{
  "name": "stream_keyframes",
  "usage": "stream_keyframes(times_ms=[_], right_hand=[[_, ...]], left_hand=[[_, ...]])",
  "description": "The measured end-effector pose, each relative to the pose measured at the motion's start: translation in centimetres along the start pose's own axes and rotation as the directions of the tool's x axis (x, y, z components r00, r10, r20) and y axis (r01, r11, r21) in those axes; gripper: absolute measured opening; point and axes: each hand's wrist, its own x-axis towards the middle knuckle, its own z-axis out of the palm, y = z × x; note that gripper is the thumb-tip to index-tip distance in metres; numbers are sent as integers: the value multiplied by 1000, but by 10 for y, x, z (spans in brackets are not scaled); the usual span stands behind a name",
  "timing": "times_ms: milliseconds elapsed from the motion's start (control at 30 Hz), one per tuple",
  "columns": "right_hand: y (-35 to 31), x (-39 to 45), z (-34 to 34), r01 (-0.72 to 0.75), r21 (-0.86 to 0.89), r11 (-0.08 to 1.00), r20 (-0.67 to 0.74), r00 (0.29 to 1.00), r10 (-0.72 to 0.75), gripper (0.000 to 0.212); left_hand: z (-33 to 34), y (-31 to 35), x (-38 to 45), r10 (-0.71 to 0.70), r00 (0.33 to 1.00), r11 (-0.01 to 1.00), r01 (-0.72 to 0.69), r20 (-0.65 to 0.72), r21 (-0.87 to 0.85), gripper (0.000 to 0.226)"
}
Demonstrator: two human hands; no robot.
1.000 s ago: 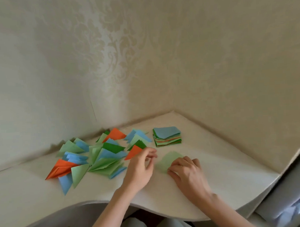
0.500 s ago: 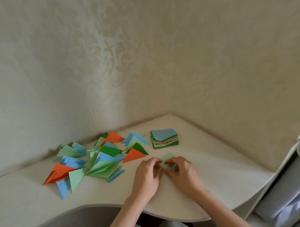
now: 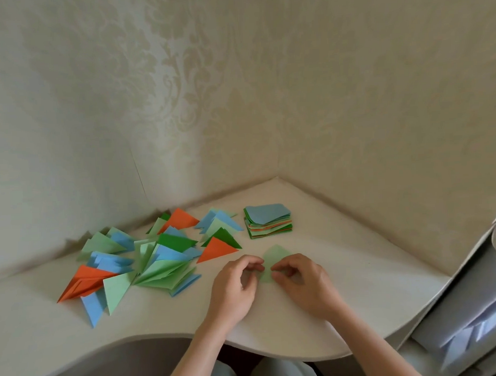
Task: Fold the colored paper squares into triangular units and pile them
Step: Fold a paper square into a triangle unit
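Note:
A light green paper square lies on the white desk between my hands, partly folded. My left hand pinches its left edge with curled fingers. My right hand pinches its right edge with thumb and fingertips. A stack of unfolded colored squares with a blue sheet on top sits just behind. To the left spreads a loose pile of folded triangles in green, blue and orange.
The desk sits in a corner between two wallpapered walls. Its curved front edge runs just below my wrists. A white cabinet side stands at the right.
Both hands came together over the light green sheet and now pinch it at its lower edges; earlier the right hand pressed it flat while the left hovered beside it.

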Motion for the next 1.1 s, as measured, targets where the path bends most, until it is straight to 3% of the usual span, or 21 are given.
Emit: stream_keyframes(times_ms=[100, 267, 500, 667, 867, 1100], right_hand=[[-3, -5, 4, 57, -129, 990, -44, 997, -63, 14], [-5, -3, 3, 74, -174, 982, 2, 997, -75, 12], [-13, 8, -5, -22, -62, 998, 58, 998, 26, 9], [-7, -7, -2, 40, 50, 998, -60, 998, -37, 5], [-2, -9, -9, 150, -52, 987, 10, 989, -150, 12], [-6, -2, 5, 119, -66, 991, -90, 988, -125, 12]], left_hand=[[-1, 2, -3, -28, 997, 999, 30, 74, -29, 36], [-1, -1, -5, -8, 996, 1000, 7, 89, 14, 48], [0, -4, -5, 49, 997, 996, -44, -56, 76, 28], [0, -2, -5, 25, 998, 998, -22, -53, 64, 24], [0, -5, -5, 18, 998, 1000, -18, -64, -3, 15], [8, 0, 2, 78, 991, 993, -68, -105, 95, 22]])
